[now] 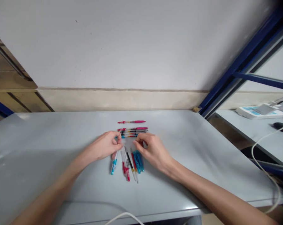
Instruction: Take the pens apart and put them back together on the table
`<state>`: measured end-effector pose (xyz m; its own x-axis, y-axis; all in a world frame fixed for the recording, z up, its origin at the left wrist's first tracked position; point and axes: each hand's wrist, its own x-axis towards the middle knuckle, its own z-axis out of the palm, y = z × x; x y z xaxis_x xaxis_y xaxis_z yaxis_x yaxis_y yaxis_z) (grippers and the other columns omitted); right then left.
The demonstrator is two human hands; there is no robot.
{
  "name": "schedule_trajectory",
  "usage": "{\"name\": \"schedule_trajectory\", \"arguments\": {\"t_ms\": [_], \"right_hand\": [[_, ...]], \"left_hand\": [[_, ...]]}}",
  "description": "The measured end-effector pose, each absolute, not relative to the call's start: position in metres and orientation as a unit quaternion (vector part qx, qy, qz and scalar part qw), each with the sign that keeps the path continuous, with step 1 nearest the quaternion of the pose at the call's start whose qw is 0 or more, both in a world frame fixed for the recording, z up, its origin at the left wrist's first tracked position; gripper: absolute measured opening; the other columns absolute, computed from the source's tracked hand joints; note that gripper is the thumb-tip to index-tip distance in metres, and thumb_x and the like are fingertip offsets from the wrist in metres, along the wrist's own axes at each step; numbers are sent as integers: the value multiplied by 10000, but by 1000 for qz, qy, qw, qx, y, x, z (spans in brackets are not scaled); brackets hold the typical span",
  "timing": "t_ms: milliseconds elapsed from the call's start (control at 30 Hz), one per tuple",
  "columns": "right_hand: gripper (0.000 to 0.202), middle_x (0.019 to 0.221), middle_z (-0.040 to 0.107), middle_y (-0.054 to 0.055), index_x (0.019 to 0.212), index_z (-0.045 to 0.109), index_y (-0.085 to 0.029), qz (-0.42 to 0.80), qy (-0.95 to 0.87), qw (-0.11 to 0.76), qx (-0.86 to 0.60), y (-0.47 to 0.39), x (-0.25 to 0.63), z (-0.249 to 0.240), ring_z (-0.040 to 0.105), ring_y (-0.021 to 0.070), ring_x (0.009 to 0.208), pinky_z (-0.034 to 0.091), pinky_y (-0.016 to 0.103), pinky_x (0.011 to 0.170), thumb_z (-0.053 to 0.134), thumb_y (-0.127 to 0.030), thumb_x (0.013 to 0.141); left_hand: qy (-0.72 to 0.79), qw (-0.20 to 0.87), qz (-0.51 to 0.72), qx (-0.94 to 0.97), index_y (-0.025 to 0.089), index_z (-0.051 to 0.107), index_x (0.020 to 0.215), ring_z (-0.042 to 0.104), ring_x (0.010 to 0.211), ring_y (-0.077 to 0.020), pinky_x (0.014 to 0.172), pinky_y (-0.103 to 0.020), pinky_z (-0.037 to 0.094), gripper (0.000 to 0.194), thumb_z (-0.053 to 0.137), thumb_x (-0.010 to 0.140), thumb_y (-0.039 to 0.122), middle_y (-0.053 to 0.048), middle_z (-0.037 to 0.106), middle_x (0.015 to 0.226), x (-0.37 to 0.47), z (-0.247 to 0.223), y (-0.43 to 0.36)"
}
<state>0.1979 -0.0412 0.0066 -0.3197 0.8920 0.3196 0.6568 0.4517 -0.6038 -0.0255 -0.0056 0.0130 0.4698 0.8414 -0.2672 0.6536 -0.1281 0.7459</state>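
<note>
My left hand [110,145] is closed, thumb and fingertips drawn together, over the left side of the pen parts. Facing it, my right hand [153,150] is also closed in a pinch; whatever either holds is too small or hidden to make out. Just beyond the fingertips lies a row of assembled pens, including a grey one [141,131] and a pink one [142,128]. Below the hands are a clear and blue pen barrel [113,165], a red barrel piece [126,170], a black refill [130,161], a red refill [133,161] and blue barrel pieces [138,162].
Another pink pen [132,122] lies farther back on the grey table [179,131]. A white cable [261,162] hangs on the right, near a black mouse [281,126] and a white device [259,111] on the neighbouring surface. A blue metal frame [240,56] rises at right.
</note>
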Motion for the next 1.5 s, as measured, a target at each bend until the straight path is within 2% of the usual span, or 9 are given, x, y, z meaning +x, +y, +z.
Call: {"name": "schedule_trajectory", "arguments": {"t_ms": [267, 600, 733, 833, 933, 1067, 1233, 1367, 1500], "right_hand": [[70, 958, 630, 56, 925, 628, -215, 125, -802, 302, -499, -10, 233, 3, 518, 240, 933, 434, 343, 791, 678, -172, 902], [100, 945, 624, 65, 882, 638, -201, 109, -832, 305, -451, -5, 237, 0, 522, 236, 922, 443, 351, 819, 637, -106, 912], [113, 867, 649, 26, 918, 596, -210, 194, -787, 353, -467, -13, 230, 6, 559, 197, 842, 424, 309, 762, 550, -112, 951], [117, 775, 638, 1, 880, 579, -206, 280, -740, 399, -463, -20, 222, 11, 538, 160, 708, 389, 278, 671, 524, -199, 983], [245, 688, 603, -3, 809, 552, -196, 395, -674, 441, -443, -25, 213, 13, 499, 145, 637, 375, 271, 626, 527, -351, 998], [341, 631, 541, -20, 756, 499, -201, 490, -613, 458, -417, -27, 205, 8, 446, 127, 575, 367, 267, 586, 566, -460, 967], [252, 690, 534, -11, 795, 518, -203, 373, -668, 488, -421, -33, 202, 0, 463, 139, 636, 368, 270, 602, 522, -345, 1003], [234, 825, 586, 39, 853, 559, -210, 208, -774, 459, -384, -37, 207, 4, 529, 179, 765, 437, 307, 699, 402, -183, 1024], [144, 1063, 654, 95, 1118, 611, -225, 158, -836, 386, -357, -36, 211, 13, 595, 243, 986, 488, 383, 863, 521, -273, 1015]], "left_hand": [[506, 483, 44, 713, 213, 479, 885, 339, 310, -90, 355, -205, 251, 303, 497, 919, 514, -13, 697, 552, -24, 19, -10], [523, 467, 62, 711, 178, 579, 896, 338, 329, -94, 368, -221, 252, 410, 509, 908, 582, -1, 636, 505, -26, 15, -8], [496, 347, 222, 764, 183, 571, 803, 470, 509, -111, 508, -221, 370, 376, 488, 964, 512, 19, 581, 581, -18, 23, -11], [445, 154, 335, 816, 200, 626, 991, 588, 858, -180, 768, -298, 460, 193, 547, 974, 374, -37, 649, 926, -11, 26, -15], [382, -14, 311, 870, 228, 644, 1128, 531, 1105, -255, 923, -392, 414, 178, 599, 958, 259, -75, 633, 1129, -6, 23, -18], [353, -63, 294, 886, 198, 669, 1058, 575, 949, -218, 797, -339, 410, 193, 481, 1015, 184, -51, 668, 920, -3, 15, -21], [387, -62, 290, 873, 192, 661, 946, 601, 743, -175, 678, -306, 358, 261, 414, 1006, 134, -32, 670, 817, 0, 10, -27], [449, 57, 241, 858, 211, 583, 804, 564, 631, -152, 613, -277, 320, 263, 390, 944, 100, -3, 638, 722, -1, 9, -30], [459, 88, 222, 855, 215, 518, 756, 586, 659, -160, 607, -275, 286, 217, 406, 902, 100, 2, 646, 720, -3, 9, -27]]}}
